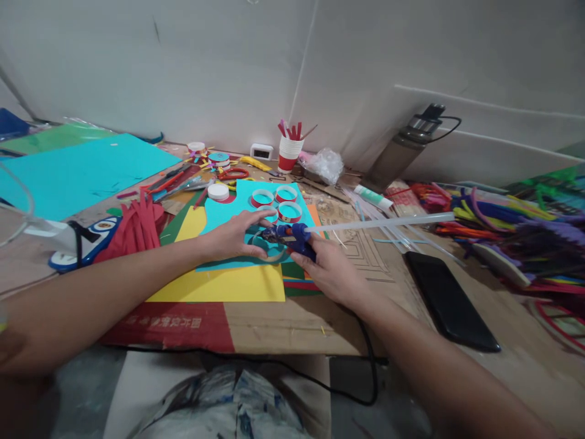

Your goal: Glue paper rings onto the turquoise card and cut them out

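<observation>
A blue plastic glue gun (299,235) with a translucent rod (384,222) is gripped by the closed right hand (328,268) above a thin ring (276,257) on turquoise paper (223,214). The left hand (240,235) is curved half open at the ring; its hold cannot be told.

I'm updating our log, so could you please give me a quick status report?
Right hand holding glue gun. Left hand at nearest ring, grip unclear. Four more rings close beyond.
</observation>
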The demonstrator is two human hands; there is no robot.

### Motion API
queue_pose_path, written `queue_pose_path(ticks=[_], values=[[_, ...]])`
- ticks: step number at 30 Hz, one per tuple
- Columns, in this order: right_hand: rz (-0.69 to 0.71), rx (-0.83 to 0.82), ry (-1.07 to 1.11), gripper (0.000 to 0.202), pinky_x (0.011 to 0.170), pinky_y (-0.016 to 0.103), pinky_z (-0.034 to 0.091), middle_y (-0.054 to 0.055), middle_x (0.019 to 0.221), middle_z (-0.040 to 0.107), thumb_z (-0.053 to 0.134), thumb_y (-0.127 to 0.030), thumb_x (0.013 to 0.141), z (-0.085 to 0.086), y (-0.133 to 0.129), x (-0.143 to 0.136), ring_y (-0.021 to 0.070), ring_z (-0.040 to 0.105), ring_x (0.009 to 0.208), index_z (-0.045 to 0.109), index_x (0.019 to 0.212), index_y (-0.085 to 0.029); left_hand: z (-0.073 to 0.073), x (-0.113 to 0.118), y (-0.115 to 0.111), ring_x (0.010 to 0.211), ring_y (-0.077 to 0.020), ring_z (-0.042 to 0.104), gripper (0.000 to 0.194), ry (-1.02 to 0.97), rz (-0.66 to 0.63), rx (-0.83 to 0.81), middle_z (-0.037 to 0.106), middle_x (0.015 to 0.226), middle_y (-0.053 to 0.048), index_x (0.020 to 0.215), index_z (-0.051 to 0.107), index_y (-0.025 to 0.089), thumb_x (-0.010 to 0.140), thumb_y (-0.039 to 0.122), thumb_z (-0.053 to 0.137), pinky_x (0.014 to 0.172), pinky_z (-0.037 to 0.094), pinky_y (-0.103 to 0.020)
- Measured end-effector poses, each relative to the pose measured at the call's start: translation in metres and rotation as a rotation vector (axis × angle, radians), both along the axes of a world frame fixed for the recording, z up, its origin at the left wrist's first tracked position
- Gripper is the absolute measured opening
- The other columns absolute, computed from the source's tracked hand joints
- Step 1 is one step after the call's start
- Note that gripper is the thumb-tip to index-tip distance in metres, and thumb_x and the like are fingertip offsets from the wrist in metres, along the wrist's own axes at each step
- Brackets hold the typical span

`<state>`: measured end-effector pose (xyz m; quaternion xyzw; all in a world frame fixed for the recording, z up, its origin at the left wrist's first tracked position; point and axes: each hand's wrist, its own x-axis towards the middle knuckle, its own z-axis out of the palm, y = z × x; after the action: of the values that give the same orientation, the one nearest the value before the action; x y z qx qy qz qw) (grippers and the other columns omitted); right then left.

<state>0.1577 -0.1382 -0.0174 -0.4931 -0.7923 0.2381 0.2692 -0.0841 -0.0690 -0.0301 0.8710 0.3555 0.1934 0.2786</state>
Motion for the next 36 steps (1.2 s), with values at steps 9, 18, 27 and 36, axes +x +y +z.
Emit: queue_pose_path(ticks=[9,18,27,36], values=[[-0.007,0.001,-0.053,0.015,0.074,0.031,0.046,0.011,0.098,0.07,0.055,-0.019,0.092,-0.0002,-0.0001,-0.0013,0.0226,0.064,0.088,0.062,0.105,-0.016,-0.0002,0.0005,-0.0008,0.133,-0.0297,0.048,0.09,0.009,0.007,0.02,0.062,0.134,-0.009,0.153,0.038,0.025,0.075,0.036,0.082,0.112,0.036,-0.043],[0.02,-0.023,-0.065,0.01,0.07,0.03,0.046,0.01,0.094,0.071,0.055,-0.022,0.091,-0.0003,-0.0028,-0.0003,0.0214,0.063,0.083,0.061,0.098,-0.017,-0.0008,0.0002,0.0002,0.133,-0.0286,0.049,0.09,0.003,-0.004,0.034,0.064,0.134,-0.009,0.153,0.038,0.024,0.075,0.035,0.082,0.113,0.035,-0.042],[0.034,-0.054,0.034,0.021,0.074,0.031,0.048,0.009,0.099,0.072,0.057,-0.021,0.09,0.0006,0.0001,0.001,0.0211,0.064,0.085,0.062,0.109,-0.016,-0.0005,0.0001,0.0002,0.135,-0.03,0.047,0.09,0.008,-0.01,0.023,0.063,0.135,-0.011,0.153,0.037,0.023,0.076,0.037,0.081,0.113,0.035,-0.044],[-0.019,-0.002,0.012,0.014,0.075,0.032,0.048,0.009,0.097,0.071,0.056,-0.022,0.091,-0.0018,-0.0003,0.0031,0.0211,0.063,0.086,0.061,0.103,-0.017,-0.0029,-0.0008,0.0008,0.135,-0.0295,0.047,0.091,-0.013,-0.008,0.022,0.064,0.132,-0.011,0.153,0.037,0.025,0.075,0.038,0.082,0.113,0.035,-0.045]])
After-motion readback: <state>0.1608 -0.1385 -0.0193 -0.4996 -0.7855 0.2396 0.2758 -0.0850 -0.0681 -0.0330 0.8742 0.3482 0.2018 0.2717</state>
